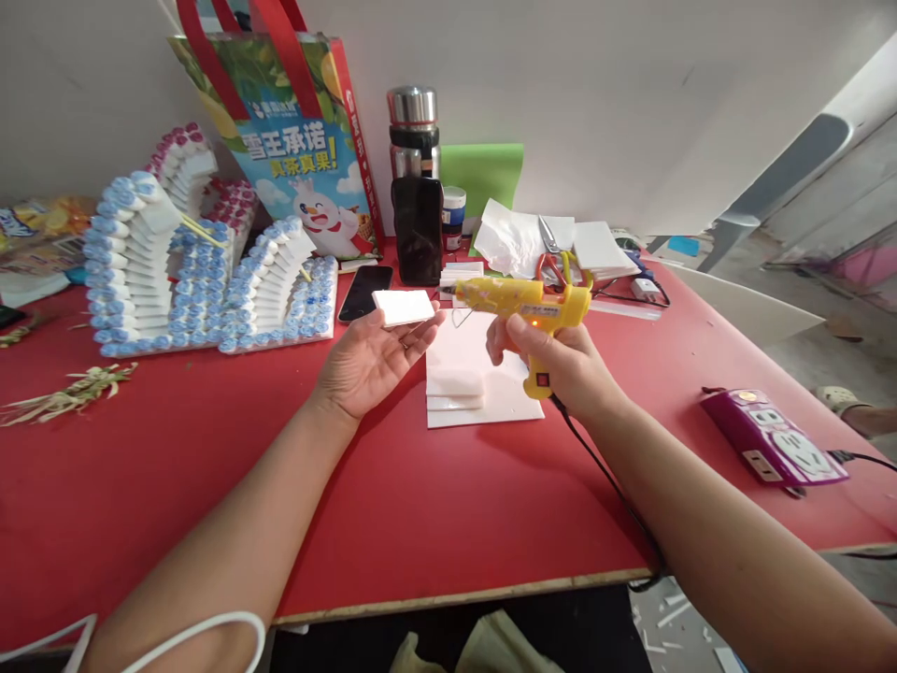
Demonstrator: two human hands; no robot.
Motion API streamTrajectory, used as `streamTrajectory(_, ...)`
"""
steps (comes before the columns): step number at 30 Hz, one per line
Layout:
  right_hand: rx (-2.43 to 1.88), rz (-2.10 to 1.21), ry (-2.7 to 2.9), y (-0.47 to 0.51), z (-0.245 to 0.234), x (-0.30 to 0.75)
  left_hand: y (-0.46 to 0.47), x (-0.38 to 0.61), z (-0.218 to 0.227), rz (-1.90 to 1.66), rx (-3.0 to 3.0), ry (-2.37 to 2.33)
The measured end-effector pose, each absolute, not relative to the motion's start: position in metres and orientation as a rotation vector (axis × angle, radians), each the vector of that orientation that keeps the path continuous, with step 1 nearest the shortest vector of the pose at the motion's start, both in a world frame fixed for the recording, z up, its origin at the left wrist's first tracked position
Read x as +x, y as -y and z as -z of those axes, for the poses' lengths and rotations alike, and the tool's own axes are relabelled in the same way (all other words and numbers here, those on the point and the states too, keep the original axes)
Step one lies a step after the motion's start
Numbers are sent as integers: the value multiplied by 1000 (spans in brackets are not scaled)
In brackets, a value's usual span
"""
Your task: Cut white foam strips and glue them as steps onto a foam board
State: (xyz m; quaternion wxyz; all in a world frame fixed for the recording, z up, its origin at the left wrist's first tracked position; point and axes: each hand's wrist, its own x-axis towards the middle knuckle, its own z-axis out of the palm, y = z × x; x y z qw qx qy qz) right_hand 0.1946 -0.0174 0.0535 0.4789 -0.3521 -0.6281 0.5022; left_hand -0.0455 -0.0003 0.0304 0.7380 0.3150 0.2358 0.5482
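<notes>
Red table (392,523), both hands over it. Left hand (368,369) palm up, fingers loosely curled, gripping a small white block (405,307) between thumb and fingertips; block sits raised above the tabletop, broad face upward. Right hand (561,360) closed round the handle of a yellow glue gun (519,297), held level, nozzle pointing left, just beside the block's right end; small orange light glowing on the gun's body. Black cord (595,453) runs down from the handle along the right forearm. Beneath and between the hands, a white sheet (508,397) lies flat, 2 small white pieces (455,388) on its left part. Behind the left hand: a dark phone (365,293) lying flat. To its left, 2 white-and-blue curved models (150,271) standing near a printed bag (301,140). Steel flask (413,117) against the wall side; scissors (548,236) lie on white paper beyond the gun. Far right, a purple power strip (771,437).
</notes>
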Motion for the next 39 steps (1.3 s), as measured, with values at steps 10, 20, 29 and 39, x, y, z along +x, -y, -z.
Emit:
streamTrajectory(10, -916, -1344, 1612, 25, -49, 185, -8, -46, -15, -1161, 676, -493)
streamTrajectory(20, -854, -1374, 1657, 27, -47, 179, -8, -45, -11, -1165, 646, -471)
streamTrajectory(29, -818, -1357, 1673, 28, -50, 177, -8, -44, -11, -1164, 670, -447)
streamTrajectory(39, -812, -1364, 1657, 26, -48, 178, -7, -43, -14, -1177, 668, -492)
